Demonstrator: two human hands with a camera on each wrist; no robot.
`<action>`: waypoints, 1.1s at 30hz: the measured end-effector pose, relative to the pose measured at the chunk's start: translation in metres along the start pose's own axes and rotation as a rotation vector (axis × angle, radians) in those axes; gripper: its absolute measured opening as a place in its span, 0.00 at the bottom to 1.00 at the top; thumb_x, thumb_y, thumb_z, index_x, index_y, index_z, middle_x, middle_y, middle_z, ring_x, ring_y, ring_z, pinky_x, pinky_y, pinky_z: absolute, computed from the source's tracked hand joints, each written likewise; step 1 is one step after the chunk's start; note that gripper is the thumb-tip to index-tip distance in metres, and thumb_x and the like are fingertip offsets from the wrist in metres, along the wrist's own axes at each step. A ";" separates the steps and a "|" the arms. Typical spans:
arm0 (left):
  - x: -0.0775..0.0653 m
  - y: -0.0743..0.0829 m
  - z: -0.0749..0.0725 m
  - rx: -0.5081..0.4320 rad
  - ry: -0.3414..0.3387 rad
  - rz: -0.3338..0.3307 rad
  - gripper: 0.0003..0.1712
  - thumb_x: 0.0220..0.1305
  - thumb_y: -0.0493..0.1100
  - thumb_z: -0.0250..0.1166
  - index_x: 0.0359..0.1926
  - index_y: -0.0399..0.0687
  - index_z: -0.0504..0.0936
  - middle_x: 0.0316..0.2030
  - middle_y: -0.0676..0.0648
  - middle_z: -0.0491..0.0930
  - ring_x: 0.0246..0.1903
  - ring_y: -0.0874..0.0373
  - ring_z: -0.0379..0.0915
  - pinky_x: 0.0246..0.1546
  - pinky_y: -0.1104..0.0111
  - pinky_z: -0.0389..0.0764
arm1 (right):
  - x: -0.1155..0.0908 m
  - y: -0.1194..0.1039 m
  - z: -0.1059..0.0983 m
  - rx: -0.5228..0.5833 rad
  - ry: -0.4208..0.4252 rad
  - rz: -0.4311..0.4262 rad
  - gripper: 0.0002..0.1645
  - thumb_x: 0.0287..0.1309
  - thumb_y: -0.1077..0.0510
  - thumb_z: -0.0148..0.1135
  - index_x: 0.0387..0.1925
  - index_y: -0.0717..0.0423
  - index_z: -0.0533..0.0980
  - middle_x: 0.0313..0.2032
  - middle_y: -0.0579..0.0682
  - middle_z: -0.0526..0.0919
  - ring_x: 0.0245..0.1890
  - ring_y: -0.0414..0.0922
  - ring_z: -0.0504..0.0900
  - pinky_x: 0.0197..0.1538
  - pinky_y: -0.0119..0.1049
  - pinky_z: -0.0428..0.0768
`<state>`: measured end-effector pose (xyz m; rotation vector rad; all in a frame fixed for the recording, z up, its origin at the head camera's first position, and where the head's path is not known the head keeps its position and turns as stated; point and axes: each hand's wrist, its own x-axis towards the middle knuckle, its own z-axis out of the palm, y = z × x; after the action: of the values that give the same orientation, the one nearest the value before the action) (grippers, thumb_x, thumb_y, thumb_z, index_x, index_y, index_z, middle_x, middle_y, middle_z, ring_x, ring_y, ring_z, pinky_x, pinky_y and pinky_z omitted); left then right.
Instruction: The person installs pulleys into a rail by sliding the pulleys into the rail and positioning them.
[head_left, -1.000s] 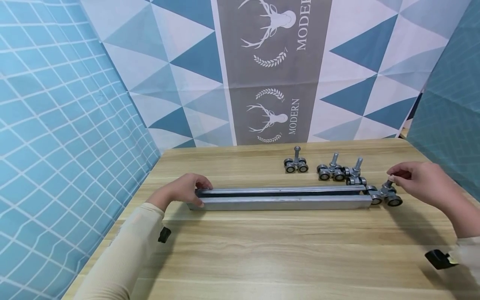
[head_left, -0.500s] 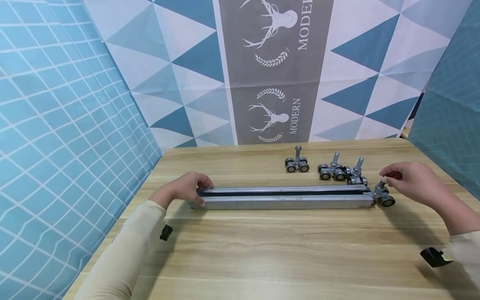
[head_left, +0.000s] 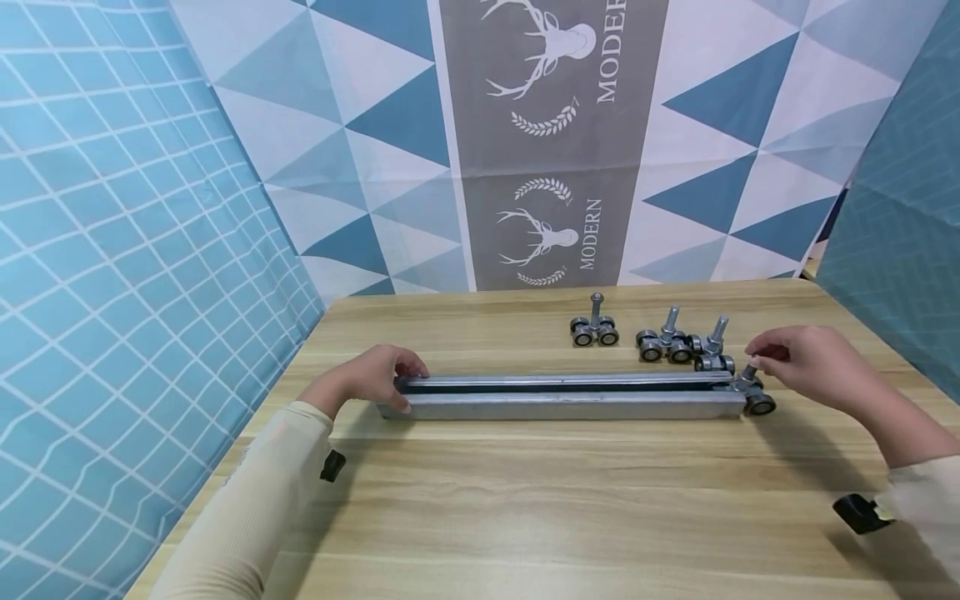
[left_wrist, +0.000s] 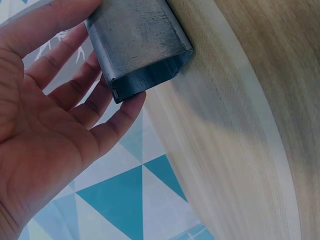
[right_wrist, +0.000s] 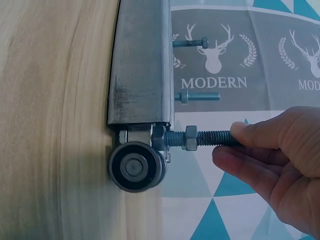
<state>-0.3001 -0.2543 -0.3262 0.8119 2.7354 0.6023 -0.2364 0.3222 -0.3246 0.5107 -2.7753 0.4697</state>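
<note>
A long galvanized metal track (head_left: 570,407) with a slot along its top lies across the wooden table. Its left end is held by my left hand (head_left: 375,379), thumb on the near side and fingers on the far side; the left wrist view shows the hollow track end (left_wrist: 145,75) between them. My right hand (head_left: 813,362) pinches the upright threaded bolt (right_wrist: 215,138) of a roller trolley (head_left: 759,403) at the right end. In the right wrist view the front wheels are inside the track, hidden, while a rear wheel (right_wrist: 134,167) stays outside.
Behind the track's right half stand three more roller trolleys, bolts upward: one alone (head_left: 595,331), and two close together, the middle one (head_left: 664,343) and the right one (head_left: 714,354). Patterned cloth (head_left: 547,142) hangs behind the wooden table (head_left: 525,508).
My right hand has moved left with the roller trolley, whose front wheels have passed from beside the track's right end into it. The left hand keeps its hold on the track.
</note>
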 end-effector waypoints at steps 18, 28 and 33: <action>0.001 -0.001 0.001 0.001 -0.002 0.004 0.29 0.40 0.35 0.80 0.48 0.44 0.83 0.41 0.51 0.80 0.40 0.55 0.73 0.46 0.58 0.76 | 0.030 -0.009 -0.013 0.015 -0.244 -0.123 0.11 0.46 0.73 0.68 0.28 0.56 0.83 0.27 0.42 0.81 0.26 0.37 0.77 0.29 0.34 0.78; 0.001 0.001 0.000 -0.003 0.000 -0.005 0.29 0.39 0.35 0.81 0.48 0.44 0.83 0.41 0.50 0.80 0.40 0.54 0.73 0.47 0.57 0.76 | 0.034 -0.017 -0.011 -0.015 -0.250 -0.146 0.11 0.45 0.73 0.68 0.26 0.55 0.83 0.26 0.42 0.80 0.26 0.38 0.75 0.28 0.36 0.77; 0.001 0.001 0.000 -0.004 -0.001 -0.001 0.29 0.39 0.35 0.81 0.48 0.44 0.83 0.41 0.50 0.80 0.41 0.54 0.73 0.47 0.57 0.76 | 0.035 -0.022 -0.010 -0.006 -0.239 -0.150 0.12 0.44 0.73 0.68 0.23 0.54 0.82 0.24 0.42 0.80 0.25 0.38 0.75 0.28 0.36 0.77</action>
<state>-0.3002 -0.2533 -0.3263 0.8091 2.7328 0.6070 -0.2571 0.2967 -0.2981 0.8156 -2.9317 0.3886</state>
